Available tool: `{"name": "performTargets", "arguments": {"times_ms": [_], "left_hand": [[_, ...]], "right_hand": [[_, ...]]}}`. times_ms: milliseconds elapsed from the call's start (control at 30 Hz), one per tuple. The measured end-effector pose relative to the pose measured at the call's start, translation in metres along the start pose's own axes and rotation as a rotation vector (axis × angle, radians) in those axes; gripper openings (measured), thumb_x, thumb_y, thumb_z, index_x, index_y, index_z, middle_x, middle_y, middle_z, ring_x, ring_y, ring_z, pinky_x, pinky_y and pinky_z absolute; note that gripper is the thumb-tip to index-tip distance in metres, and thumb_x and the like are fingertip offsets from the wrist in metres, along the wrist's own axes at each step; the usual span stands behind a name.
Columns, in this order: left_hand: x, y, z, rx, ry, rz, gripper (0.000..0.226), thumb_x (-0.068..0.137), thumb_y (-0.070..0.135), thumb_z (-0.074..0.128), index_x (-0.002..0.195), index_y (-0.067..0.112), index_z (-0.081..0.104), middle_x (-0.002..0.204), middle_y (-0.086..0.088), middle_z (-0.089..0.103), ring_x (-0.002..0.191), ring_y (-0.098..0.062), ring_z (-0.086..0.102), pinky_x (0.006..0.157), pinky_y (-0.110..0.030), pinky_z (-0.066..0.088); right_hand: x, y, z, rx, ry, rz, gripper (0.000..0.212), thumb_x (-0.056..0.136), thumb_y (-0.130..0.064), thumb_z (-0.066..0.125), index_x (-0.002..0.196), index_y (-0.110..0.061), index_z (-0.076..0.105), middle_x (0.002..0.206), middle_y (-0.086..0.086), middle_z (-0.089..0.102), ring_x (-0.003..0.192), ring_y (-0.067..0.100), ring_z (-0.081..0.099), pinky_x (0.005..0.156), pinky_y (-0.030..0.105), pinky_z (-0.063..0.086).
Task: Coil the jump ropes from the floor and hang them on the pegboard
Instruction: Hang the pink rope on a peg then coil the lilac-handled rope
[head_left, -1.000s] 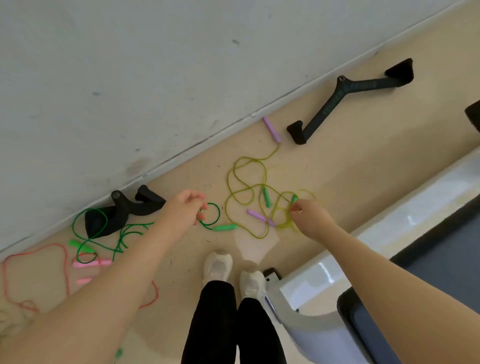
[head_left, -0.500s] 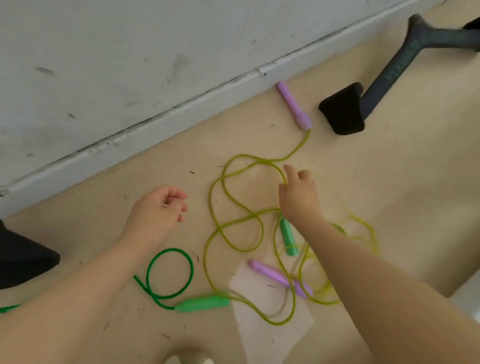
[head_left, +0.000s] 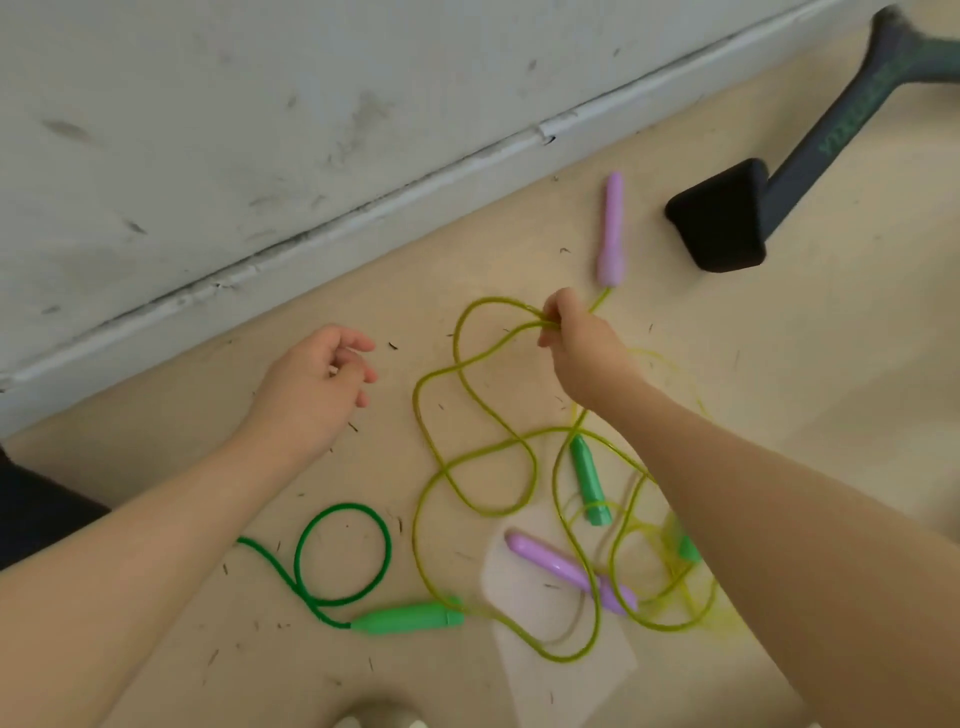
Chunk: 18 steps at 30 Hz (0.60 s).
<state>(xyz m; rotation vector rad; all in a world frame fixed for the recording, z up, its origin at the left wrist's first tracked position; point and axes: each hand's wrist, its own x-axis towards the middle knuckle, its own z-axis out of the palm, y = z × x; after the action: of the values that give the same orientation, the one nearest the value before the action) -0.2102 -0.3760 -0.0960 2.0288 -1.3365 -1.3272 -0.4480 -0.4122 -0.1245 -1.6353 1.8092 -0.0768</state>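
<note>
A tangle of yellow-green jump rope (head_left: 470, 457) lies looped on the tan floor. One purple handle (head_left: 612, 228) points toward the wall, another purple handle (head_left: 569, 569) lies inside the tangle. My right hand (head_left: 579, 345) pinches a strand of this rope just below the far purple handle. A dark green rope (head_left: 343, 553) forms a loop at lower left, ending in a light green handle (head_left: 410, 618). Another green handle (head_left: 589, 480) lies by my right forearm. My left hand (head_left: 311, 387) hovers over bare floor with loosely curled fingers, holding nothing.
A grey wall with a white baseboard (head_left: 363, 218) runs diagonally across the top. A black cable-machine handle bar (head_left: 727, 218) lies at the upper right. A pale paper patch (head_left: 561, 649) sits under the tangle. The dark edge of something (head_left: 31, 514) shows at far left.
The view has closed in on the floor. My right hand moved up toward the far purple handle and closed on the yellow-green rope. My left hand stayed hovering, empty.
</note>
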Motion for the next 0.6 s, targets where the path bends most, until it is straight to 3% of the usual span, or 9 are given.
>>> {"name": "performTargets", "arguments": {"times_ms": [100, 167, 233, 333, 433, 500, 600], "left_hand": [[-0.04, 0.045, -0.015, -0.046, -0.02, 0.072, 0.031, 0.095, 0.005, 0.036, 0.093, 0.033, 0.052, 0.088, 0.011, 0.058, 0.072, -0.01, 0.057, 0.073, -0.031, 0.045], [-0.07, 0.083, -0.025, -0.029, -0.035, 0.153, 0.025, 0.097, 0.011, 0.036, 0.107, 0.027, 0.053, 0.096, 0.015, 0.057, 0.082, -0.002, 0.056, 0.077, -0.019, 0.043], [-0.096, 0.123, -0.036, -0.058, -0.072, 0.231, 0.026, 0.1, 0.024, 0.035, 0.12, 0.025, 0.05, 0.106, 0.017, 0.058, 0.093, 0.0, 0.057, 0.085, -0.013, 0.04], [-0.139, 0.186, -0.053, -0.237, -0.285, 0.206, 0.039, 0.089, 0.053, 0.032, 0.118, 0.034, 0.049, 0.107, 0.012, 0.067, 0.102, -0.002, 0.061, 0.091, -0.023, 0.045], [-0.19, 0.258, -0.077, -0.436, -0.516, 0.069, 0.046, 0.083, 0.062, 0.032, 0.096, 0.032, 0.064, 0.102, 0.004, 0.071, 0.107, -0.01, 0.062, 0.085, -0.029, 0.053], [-0.222, 0.295, -0.1, -0.546, -0.514, 0.019, 0.05, 0.092, 0.057, 0.026, 0.09, 0.027, 0.066, 0.095, 0.002, 0.072, 0.098, -0.016, 0.065, 0.089, -0.038, 0.05], [-0.274, 0.355, -0.138, -0.442, -0.471, 0.046, 0.053, 0.09, 0.06, 0.031, 0.101, 0.019, 0.065, 0.091, -0.013, 0.067, 0.085, -0.024, 0.062, 0.089, -0.052, 0.046]], "right_hand": [[-0.048, -0.035, -0.041, 0.477, -0.1, 0.022, 0.019, 0.088, 0.001, 0.044, 0.094, -0.016, 0.047, 0.084, 0.003, 0.06, 0.078, 0.019, 0.055, 0.07, 0.026, 0.041], [-0.087, -0.063, -0.078, 0.776, -0.238, 0.052, 0.027, 0.086, 0.01, 0.044, 0.086, -0.016, 0.051, 0.077, 0.005, 0.055, 0.069, 0.015, 0.059, 0.071, 0.023, 0.048], [-0.12, -0.084, -0.117, 0.908, -0.374, 0.045, 0.035, 0.081, 0.019, 0.041, 0.079, -0.014, 0.054, 0.072, 0.004, 0.053, 0.06, 0.009, 0.058, 0.068, 0.02, 0.047], [-0.166, -0.113, -0.185, 0.93, -0.528, 0.01, 0.032, 0.073, 0.02, 0.042, 0.072, -0.008, 0.057, 0.068, 0.003, 0.058, 0.06, 0.009, 0.058, 0.07, 0.02, 0.048], [-0.199, -0.149, -0.263, 1.062, -0.589, -0.002, 0.027, 0.065, 0.012, 0.046, 0.065, -0.009, 0.063, 0.078, 0.008, 0.066, 0.071, 0.018, 0.062, 0.075, 0.025, 0.052], [-0.22, -0.18, -0.308, 1.131, -0.589, -0.039, 0.032, 0.06, 0.008, 0.044, 0.058, -0.014, 0.067, 0.078, 0.013, 0.065, 0.074, 0.026, 0.06, 0.073, 0.032, 0.05], [-0.254, -0.23, -0.379, 1.25, -0.604, -0.169, 0.032, 0.061, 0.007, 0.04, 0.054, -0.014, 0.063, 0.062, 0.008, 0.058, 0.062, 0.024, 0.054, 0.063, 0.031, 0.044]]}}
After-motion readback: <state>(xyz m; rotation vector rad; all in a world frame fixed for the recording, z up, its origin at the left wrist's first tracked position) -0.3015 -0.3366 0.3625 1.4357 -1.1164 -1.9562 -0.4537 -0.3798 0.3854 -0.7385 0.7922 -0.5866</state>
